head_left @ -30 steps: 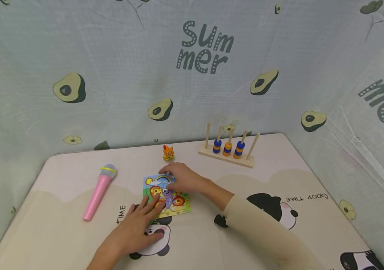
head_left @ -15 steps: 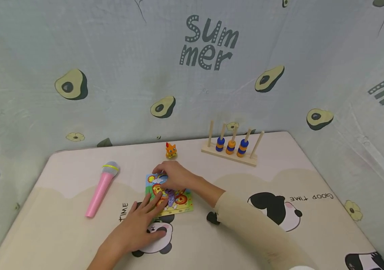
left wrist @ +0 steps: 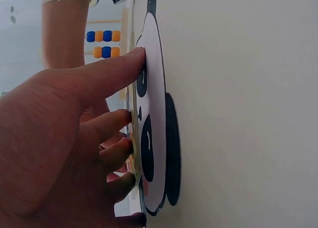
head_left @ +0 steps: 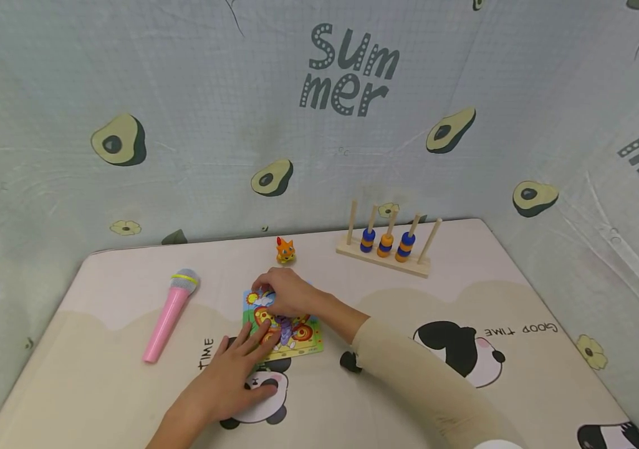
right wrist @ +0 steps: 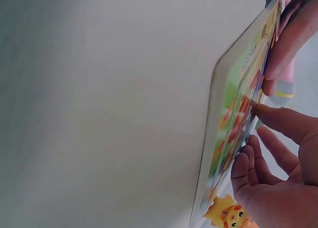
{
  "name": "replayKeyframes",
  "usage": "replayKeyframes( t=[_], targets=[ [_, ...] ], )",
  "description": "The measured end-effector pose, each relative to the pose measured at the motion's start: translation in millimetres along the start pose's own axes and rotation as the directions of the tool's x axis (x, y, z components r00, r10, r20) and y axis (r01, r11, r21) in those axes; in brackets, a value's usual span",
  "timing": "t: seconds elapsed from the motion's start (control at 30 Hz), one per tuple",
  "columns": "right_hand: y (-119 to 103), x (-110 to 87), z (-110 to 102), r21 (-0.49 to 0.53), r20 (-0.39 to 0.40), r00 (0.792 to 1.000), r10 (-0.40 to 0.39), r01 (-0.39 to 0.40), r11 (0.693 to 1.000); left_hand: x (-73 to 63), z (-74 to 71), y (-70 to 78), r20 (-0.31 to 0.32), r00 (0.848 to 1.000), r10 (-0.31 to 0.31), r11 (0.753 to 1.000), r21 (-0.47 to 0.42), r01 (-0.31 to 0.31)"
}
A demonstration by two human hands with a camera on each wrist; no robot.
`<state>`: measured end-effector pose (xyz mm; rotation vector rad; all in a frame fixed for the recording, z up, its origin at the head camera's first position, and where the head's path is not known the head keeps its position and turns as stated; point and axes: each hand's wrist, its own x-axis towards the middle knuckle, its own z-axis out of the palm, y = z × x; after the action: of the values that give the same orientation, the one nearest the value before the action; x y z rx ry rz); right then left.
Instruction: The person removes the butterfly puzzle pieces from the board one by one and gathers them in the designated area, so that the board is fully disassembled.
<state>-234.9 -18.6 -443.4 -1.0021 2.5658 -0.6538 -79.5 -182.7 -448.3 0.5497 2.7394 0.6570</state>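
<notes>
The right hand [head_left: 288, 293] bends over the picture board's [head_left: 303, 342] far part, thumb apart from the fingers; whether it pinches anything I cannot tell. The left hand [head_left: 228, 379], spread and gripping nothing, touches the board's near left part. The board lies flat on the bench [head_left: 95, 374]; steady left-hand pressure should stop it skidding under the right fingertips.

Your head view is bright and evenly lit, with a soft shadow on the desk [head_left: 100, 393] beneath your sleeve [head_left: 420, 386]. Your left wrist view is dimmer, your left hand [left wrist: 54, 138] shaded; in your right wrist view, the left edge darkens into grey and details look slightly soft.
</notes>
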Motion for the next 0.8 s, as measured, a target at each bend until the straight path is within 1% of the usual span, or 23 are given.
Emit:
replayKeyframes(
  t=[0.17,0.47,0.8],
  targets=[
    [0.0,0.8,0.6,-0.001,0.008,1.0,0.002,-0.002,1.0,-0.1,0.5,0.2,0.008,1.0,0.0,1.0,-0.001,0.0],
    [-0.3,0.7,0.7,-0.015,-0.007,1.0,-0.019,0.019,1.0,-0.1,0.6,0.2,0.007,1.0,-0.002,1.0,-0.004,0.002],
    [-5.7,3.0,-3.3,-0.031,-0.017,1.0,0.003,-0.003,1.0,0.4,0.3,0.4,0.009,1.0,-0.007,1.0,-0.007,0.007]
  ],
)
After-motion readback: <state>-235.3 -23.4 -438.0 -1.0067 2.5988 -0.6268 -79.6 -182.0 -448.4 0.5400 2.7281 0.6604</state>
